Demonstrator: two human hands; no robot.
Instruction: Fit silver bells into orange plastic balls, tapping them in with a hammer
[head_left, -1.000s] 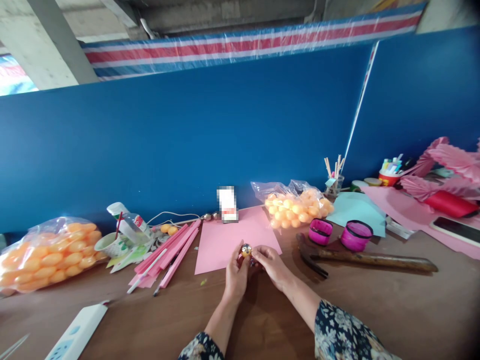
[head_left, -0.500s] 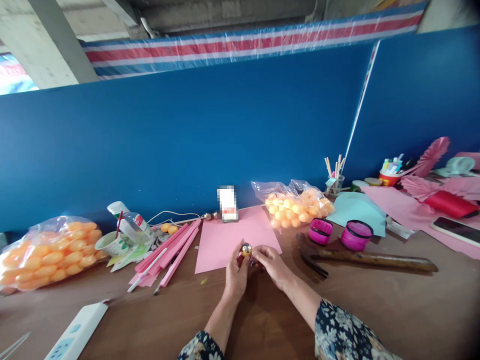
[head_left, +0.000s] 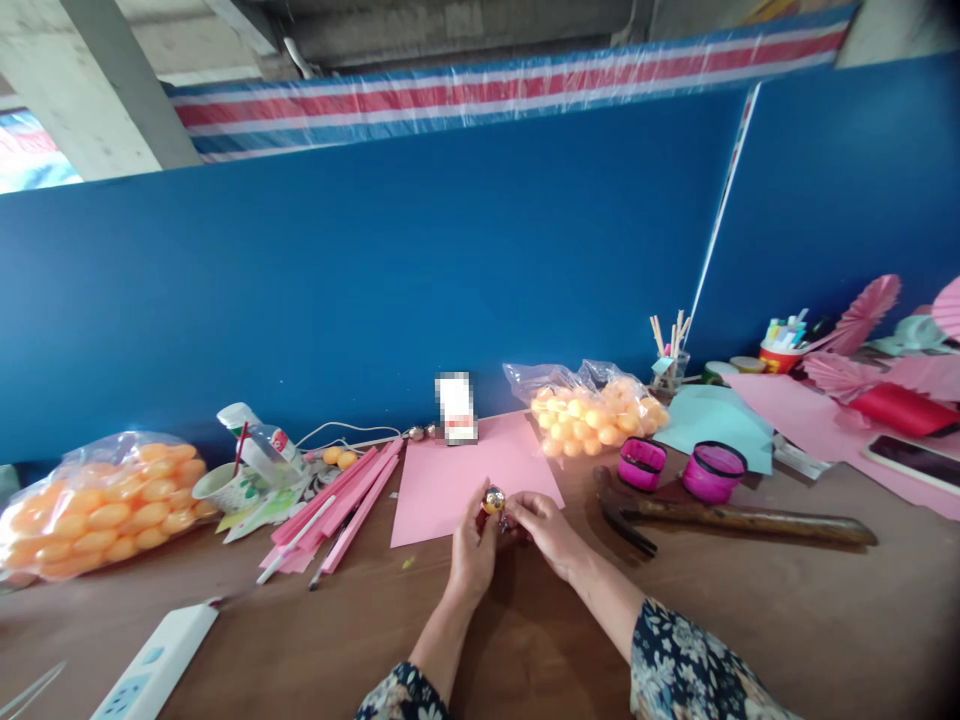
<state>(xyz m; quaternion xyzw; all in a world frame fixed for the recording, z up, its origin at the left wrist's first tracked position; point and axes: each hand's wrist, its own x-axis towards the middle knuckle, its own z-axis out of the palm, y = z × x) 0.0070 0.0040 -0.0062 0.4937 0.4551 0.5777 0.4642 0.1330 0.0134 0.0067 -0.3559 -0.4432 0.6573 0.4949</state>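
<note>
A shiny gold ball, perhaps a bell (head_left: 493, 500), is gripped between the thumb and fingers of my left hand (head_left: 474, 545). Right beside it, my right hand (head_left: 544, 525) is closed in a pinch at the ball's right side. What those fingertips hold is too small to make out; something dark shows just below them. Both hands are over the near edge of a pink paper sheet (head_left: 472, 470) lying on the brown table (head_left: 525, 640).
A hammer (head_left: 735, 520) and two magenta round cases (head_left: 712, 472) lie to the right. Bags of orange balls (head_left: 105, 515) stand left and behind. Pink paper strips (head_left: 337, 510), a power strip (head_left: 157, 660) and a phone (head_left: 919, 460) are also on the table. A blue partition (head_left: 420, 270) rises behind.
My hands stay in nearly the same place around the gold ball. At the far right edge, a pink pleated paper fan has come into view.
</note>
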